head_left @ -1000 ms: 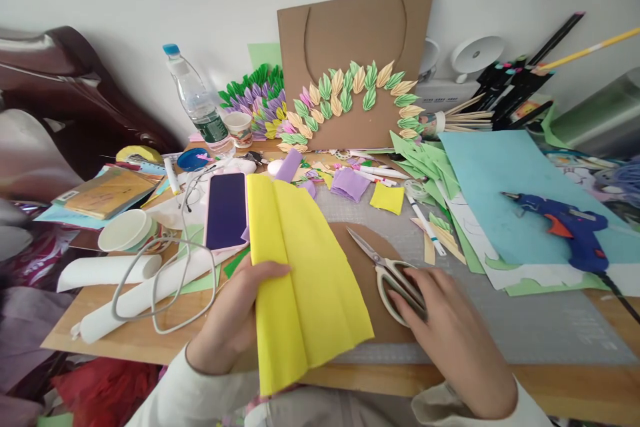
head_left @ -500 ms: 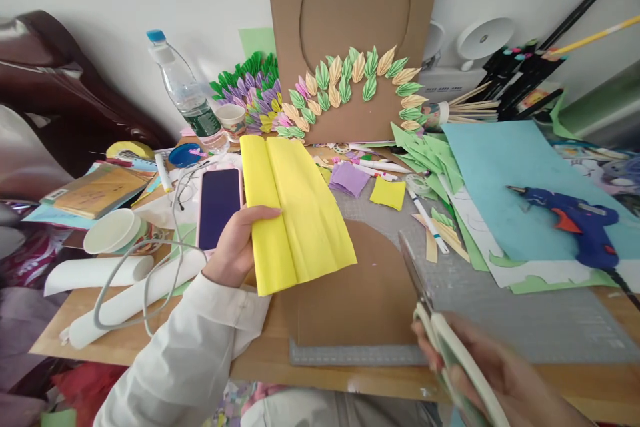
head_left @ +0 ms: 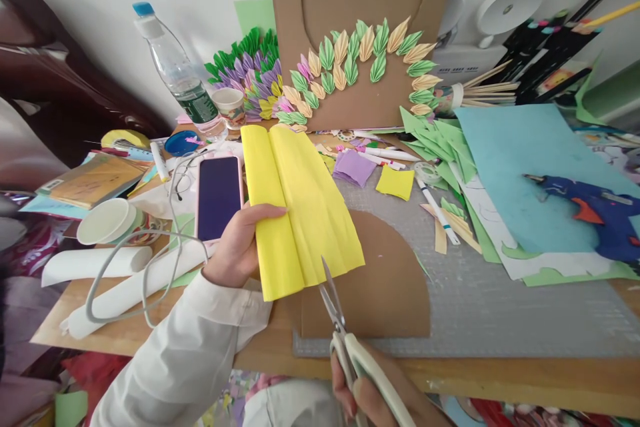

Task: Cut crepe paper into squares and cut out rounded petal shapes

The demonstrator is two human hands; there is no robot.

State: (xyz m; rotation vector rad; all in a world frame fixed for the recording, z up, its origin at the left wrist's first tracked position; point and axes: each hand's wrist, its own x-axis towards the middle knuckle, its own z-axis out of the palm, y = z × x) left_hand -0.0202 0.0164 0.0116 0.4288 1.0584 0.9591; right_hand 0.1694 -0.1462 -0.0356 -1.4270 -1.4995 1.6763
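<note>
My left hand (head_left: 240, 243) grips a folded sheet of yellow crepe paper (head_left: 300, 207) by its left edge, thumb on top, holding it above the desk. My right hand (head_left: 373, 397), at the bottom edge of the view, holds pale-handled scissors (head_left: 345, 340). Their blades point up and touch the lower edge of the yellow paper. Under the paper lies a brown cardboard piece with a rounded corner (head_left: 380, 287) on a grey cutting mat (head_left: 500, 300).
A pink-cased phone (head_left: 219, 197) lies beside my left hand, with a white cable, paper rolls and a paper cup (head_left: 105, 221) to the left. A cardboard panel with paper leaves (head_left: 360, 53) leans at the back. A blue glue gun (head_left: 595, 210) rests on light-blue paper at right.
My right hand picked the scissors up off the cardboard and brought the blades to the yellow paper's lower edge. My left hand lifted the paper up and away from me.
</note>
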